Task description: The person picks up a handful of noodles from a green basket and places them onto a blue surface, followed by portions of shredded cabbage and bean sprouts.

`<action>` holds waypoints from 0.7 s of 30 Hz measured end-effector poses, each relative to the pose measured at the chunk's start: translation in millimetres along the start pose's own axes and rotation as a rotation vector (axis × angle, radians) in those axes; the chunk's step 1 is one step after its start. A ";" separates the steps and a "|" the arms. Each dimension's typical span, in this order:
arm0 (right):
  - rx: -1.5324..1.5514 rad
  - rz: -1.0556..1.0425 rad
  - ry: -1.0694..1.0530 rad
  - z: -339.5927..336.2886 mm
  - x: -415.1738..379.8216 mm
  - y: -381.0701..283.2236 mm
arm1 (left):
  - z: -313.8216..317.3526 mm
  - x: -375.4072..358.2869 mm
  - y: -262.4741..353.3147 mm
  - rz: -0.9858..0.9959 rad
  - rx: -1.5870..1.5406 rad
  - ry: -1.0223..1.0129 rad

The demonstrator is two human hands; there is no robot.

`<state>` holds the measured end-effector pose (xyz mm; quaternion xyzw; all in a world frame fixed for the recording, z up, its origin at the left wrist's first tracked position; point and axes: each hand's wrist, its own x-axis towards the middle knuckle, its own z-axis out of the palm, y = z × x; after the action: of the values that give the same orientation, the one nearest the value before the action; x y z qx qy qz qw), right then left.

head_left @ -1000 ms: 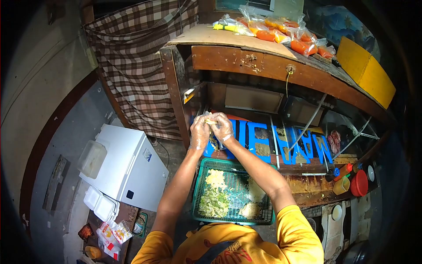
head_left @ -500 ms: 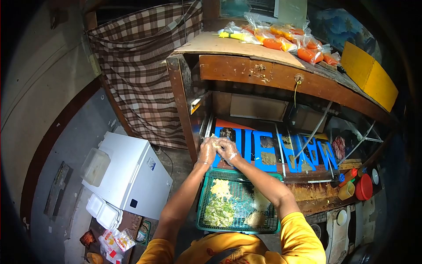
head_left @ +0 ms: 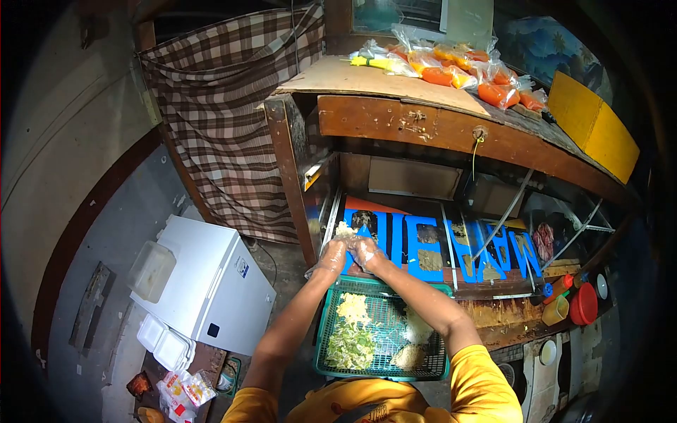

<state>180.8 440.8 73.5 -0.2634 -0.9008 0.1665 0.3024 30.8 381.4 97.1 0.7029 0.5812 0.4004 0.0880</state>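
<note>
Pinching together at the middle of the frame, the gloved left hand [head_left: 330, 255] and right hand [head_left: 366, 250] close on a pale clump of food [head_left: 345, 229] just above the green basket [head_left: 331, 307], which holds shredded greens [head_left: 350, 344] at lower centre.

Both gloved hands [head_left: 349, 252] have sunk toward the green basket [head_left: 331, 310].

Thin, clear plastic gloves, crinkled and glossy, over both hands: left hand [head_left: 331, 255], right hand [head_left: 367, 251]. Forearms bare from glove cuff to upper arm. Short-sleeved yellow shirt [head_left: 486, 384], with dark and red lettering partly visible on the chest.
</note>
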 end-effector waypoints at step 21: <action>0.211 0.341 0.344 25.5 31.3 -9.2 | 13.3 24.8 -7.3 -0.066 0.214 0.151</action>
<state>140.0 447.8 72.6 -0.4027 -0.7565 0.2607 0.4444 34.3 410.2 95.4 0.6566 0.6485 0.3847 -0.0184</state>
